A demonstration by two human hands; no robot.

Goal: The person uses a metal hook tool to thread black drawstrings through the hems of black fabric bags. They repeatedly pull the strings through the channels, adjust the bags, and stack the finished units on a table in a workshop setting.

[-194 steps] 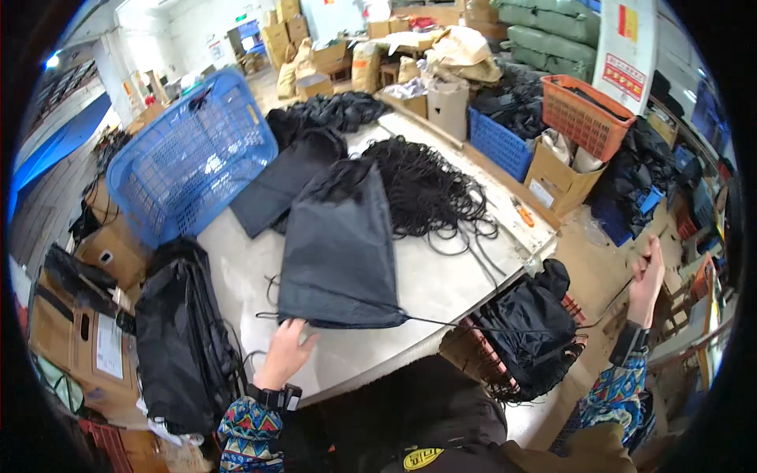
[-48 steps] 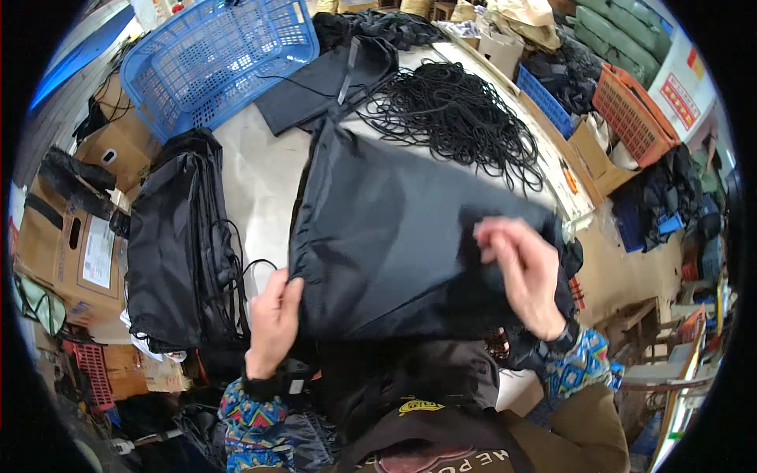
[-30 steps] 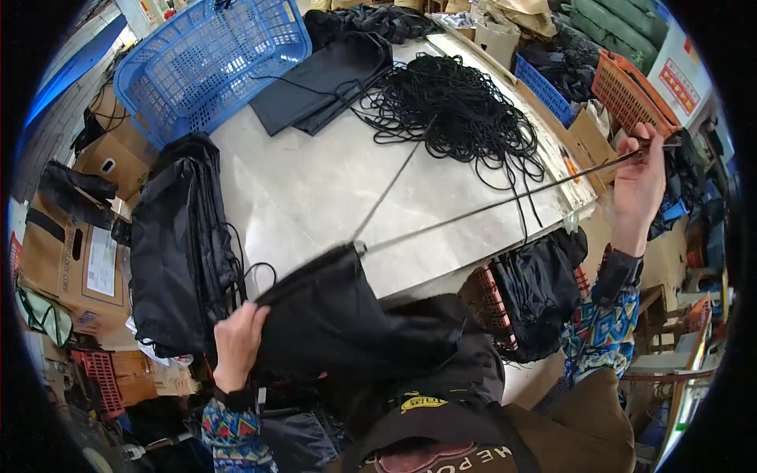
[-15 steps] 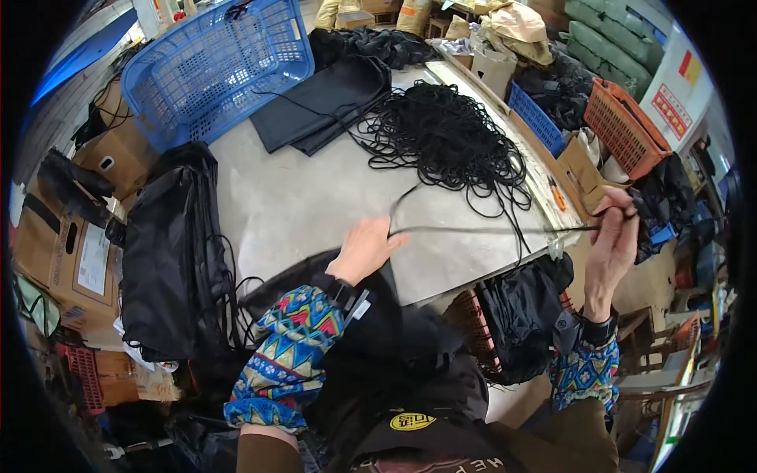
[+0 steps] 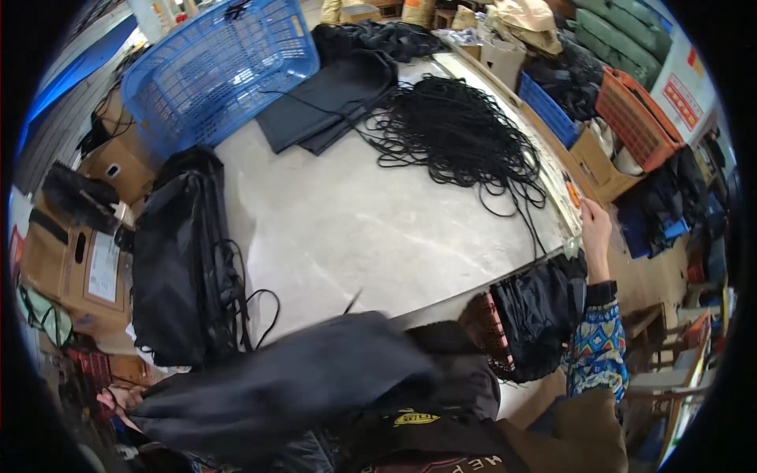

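A black fabric bag [image 5: 284, 378], blurred by motion, stretches across my lap along the near edge of the table. At its far left end my left hand [image 5: 120, 400] is closed on it, the fingers partly hidden. A short piece of cord [image 5: 353, 301] sticks up from its upper edge. On the right, my right hand [image 5: 596, 229] is at the table's right edge, its fingertips pinched at the lower end of orange-handled snips [image 5: 572, 191]. A large tangled heap of black cord [image 5: 461, 130] lies on the far right of the table, loose strands trailing toward me.
Stacked black bags [image 5: 181, 268] lie on the table's left side. A folded black sheet [image 5: 323, 106] is near the tilted blue basket [image 5: 221, 79] at the back. A red basket [image 5: 498, 335] with black fabric stands below the near right edge. Cartons [image 5: 75, 260] are at left.
My left hand has swung from mid-table to the far left, taking the black bag with it. My right hand has let go of the stretched cord and come down to the snips.
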